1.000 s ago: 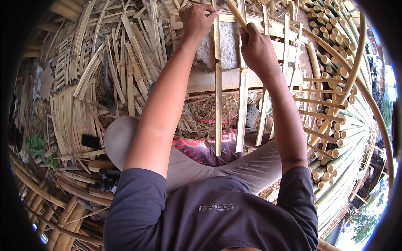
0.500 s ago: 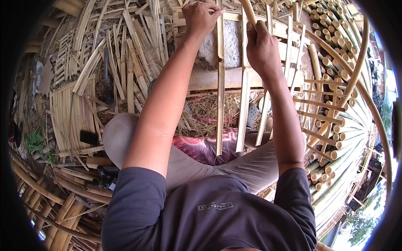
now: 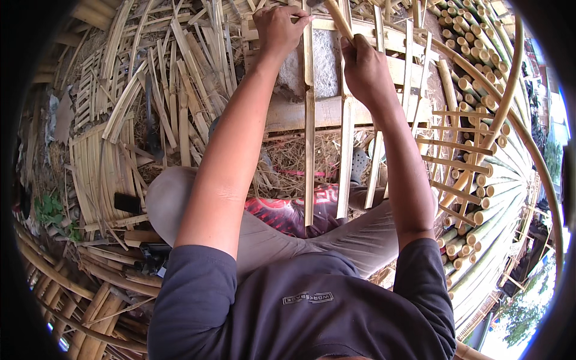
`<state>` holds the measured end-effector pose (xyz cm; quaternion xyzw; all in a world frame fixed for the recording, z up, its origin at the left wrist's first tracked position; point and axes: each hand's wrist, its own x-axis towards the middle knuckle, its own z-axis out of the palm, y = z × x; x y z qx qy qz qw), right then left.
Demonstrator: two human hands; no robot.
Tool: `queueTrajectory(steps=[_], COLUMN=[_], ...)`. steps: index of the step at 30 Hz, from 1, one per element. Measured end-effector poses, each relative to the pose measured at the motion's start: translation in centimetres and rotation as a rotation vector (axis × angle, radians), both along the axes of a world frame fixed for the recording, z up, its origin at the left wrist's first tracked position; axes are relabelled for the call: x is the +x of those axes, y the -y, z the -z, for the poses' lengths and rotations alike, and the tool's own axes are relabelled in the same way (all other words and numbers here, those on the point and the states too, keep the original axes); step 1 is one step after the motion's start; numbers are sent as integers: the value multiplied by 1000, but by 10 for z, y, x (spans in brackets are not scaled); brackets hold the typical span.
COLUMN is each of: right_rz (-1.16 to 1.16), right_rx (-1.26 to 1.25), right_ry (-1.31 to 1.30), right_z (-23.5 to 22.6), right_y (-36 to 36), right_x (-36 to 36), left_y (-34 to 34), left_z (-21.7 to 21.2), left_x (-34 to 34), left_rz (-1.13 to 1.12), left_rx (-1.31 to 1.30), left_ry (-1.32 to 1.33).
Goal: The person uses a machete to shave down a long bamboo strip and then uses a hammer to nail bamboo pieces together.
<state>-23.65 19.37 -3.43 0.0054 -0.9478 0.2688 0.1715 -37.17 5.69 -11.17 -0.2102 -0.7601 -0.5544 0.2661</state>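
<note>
At the far edge of the view my left hand (image 3: 277, 30) is closed in a pinch beside the top of a split bamboo strip (image 3: 309, 150); what its fingertips hold is too small to make out. My right hand (image 3: 367, 69) is wrapped round the wooden handle of a hammer (image 3: 339, 19). The hammer slants up and left, its grey head partly cut off by the picture's edge, close to my left fingertips. A second bamboo strip (image 3: 345, 156) runs alongside the first, passing near my right hand. Both strips lie across crosswise slats, over a rough stone block (image 3: 324, 63).
A wooden board (image 3: 330, 112) lies in front of the stone, beyond my crossed legs. Loose bamboo strips (image 3: 192, 78) cover the ground at left, near a dark flat object (image 3: 127, 203). Stacked bamboo poles (image 3: 480, 186) and a slatted bamboo frame (image 3: 459, 162) stand at right.
My right hand has moved left with the hammer, bringing its head into view near my left fingertips. My left hand keeps its pinch at the strip. The whole view has shifted slightly.
</note>
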Motion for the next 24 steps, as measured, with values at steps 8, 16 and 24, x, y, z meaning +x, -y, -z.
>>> queueTrajectory(steps=[8,16,24], right_rz=[20,4,47], right_rx=[61,64,86], right_ry=[-4,47,49], right_z=[0,-4,7], right_y=[-4,-1,-4], right_x=[1,1,9], left_y=[1,1,-3], left_z=[0,-4,-7], left_x=[-1,3,2], left_rz=[-67,-75,-20], left_rx=[-125,-115,-111], left_ry=[11,14,101])
